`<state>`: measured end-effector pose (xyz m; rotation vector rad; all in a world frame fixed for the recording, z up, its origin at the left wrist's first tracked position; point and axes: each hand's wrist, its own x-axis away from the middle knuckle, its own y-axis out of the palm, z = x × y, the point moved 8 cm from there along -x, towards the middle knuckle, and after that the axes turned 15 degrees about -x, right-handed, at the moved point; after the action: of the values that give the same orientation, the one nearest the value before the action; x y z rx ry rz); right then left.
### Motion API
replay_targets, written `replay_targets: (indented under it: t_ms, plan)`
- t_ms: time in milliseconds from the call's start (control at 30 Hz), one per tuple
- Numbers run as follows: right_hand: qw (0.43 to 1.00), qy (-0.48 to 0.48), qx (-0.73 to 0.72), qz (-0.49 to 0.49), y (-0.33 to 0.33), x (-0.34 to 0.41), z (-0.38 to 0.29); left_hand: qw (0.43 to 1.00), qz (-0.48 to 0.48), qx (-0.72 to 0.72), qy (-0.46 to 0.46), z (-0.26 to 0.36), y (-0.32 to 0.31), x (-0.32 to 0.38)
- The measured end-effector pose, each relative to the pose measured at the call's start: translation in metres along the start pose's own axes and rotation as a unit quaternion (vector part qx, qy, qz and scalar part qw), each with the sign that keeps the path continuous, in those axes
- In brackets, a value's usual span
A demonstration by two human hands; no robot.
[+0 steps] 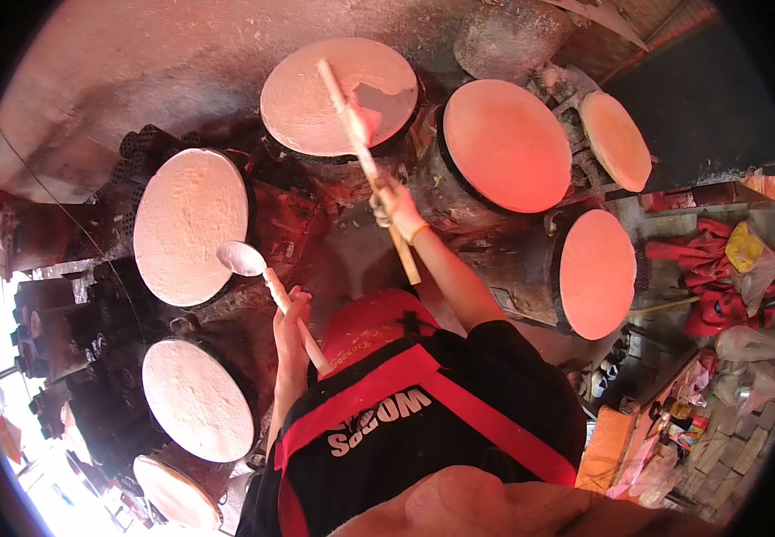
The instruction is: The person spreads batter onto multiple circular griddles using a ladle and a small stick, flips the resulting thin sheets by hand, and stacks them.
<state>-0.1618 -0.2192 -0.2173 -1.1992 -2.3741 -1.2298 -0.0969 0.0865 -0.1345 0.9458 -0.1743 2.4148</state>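
Note:
My left hand point(291, 322) is closed around the handle of a metal ladle point(241, 258), whose bowl is over the edge of the left round griddle point(191, 227), covered with a pale layer. Farther forward, my right hand point(397, 207) grips a long wooden stick point(367, 161) that reaches over the top round griddle point(307, 101). A pale, blurred piece point(365, 121) is at the stick's middle; I cannot tell what it is. Beside it, a dark bare patch point(384, 99) shows in the griddle's pale layer. Just before my chest is a red rounded object point(374, 322) bearing writing.
More coated round griddles stand at right point(507, 146), far right point(597, 274) and lower left point(197, 400). Perforated dark cylinders point(149, 142) lie behind the left griddle. Bags point(756, 344) and red cloth point(703, 255) lie at the right; a stained wall point(179, 54) rises beyond.

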Motion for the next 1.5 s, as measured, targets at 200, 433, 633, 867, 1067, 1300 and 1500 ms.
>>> replay_targets:
  t_ms: [200, 433, 633, 867, 1067, 1300, 1500]
  plan:
    - [0.999, -0.004, -0.039, -0.031, 0.013, -0.012, -0.030, 0.999, -0.039, -0.016, 0.006, 0.012, 0.071, -0.009]
    - [0.994, 0.054, 0.060, -0.071, -0.061, -0.028, -0.100, 0.997, -0.071, 0.029, -0.019, 0.023, 0.126, -0.009]
    - [0.997, -0.071, 0.042, -0.001, -0.008, -0.084, -0.130, 0.996, -0.073, 0.037, -0.032, 0.039, 0.166, -0.004]
    - [0.954, -0.267, 0.140, 0.005, -0.030, -0.039, -0.128, 0.996, -0.072, 0.047, 0.004, 0.044, 0.148, -0.027]
    - [0.965, -0.120, 0.233, -0.012, 0.005, -0.031, -0.097, 0.996, -0.081, -0.010, 0.019, 0.063, 0.150, -0.042]
    - [0.936, -0.299, 0.180, 0.047, -0.063, -0.056, -0.073, 0.992, -0.123, -0.030, 0.021, 0.070, 0.147, -0.040]
    - [0.914, -0.291, 0.275, 0.057, -0.035, -0.061, -0.145, 0.987, -0.157, -0.042, 0.008, 0.063, 0.138, -0.049]
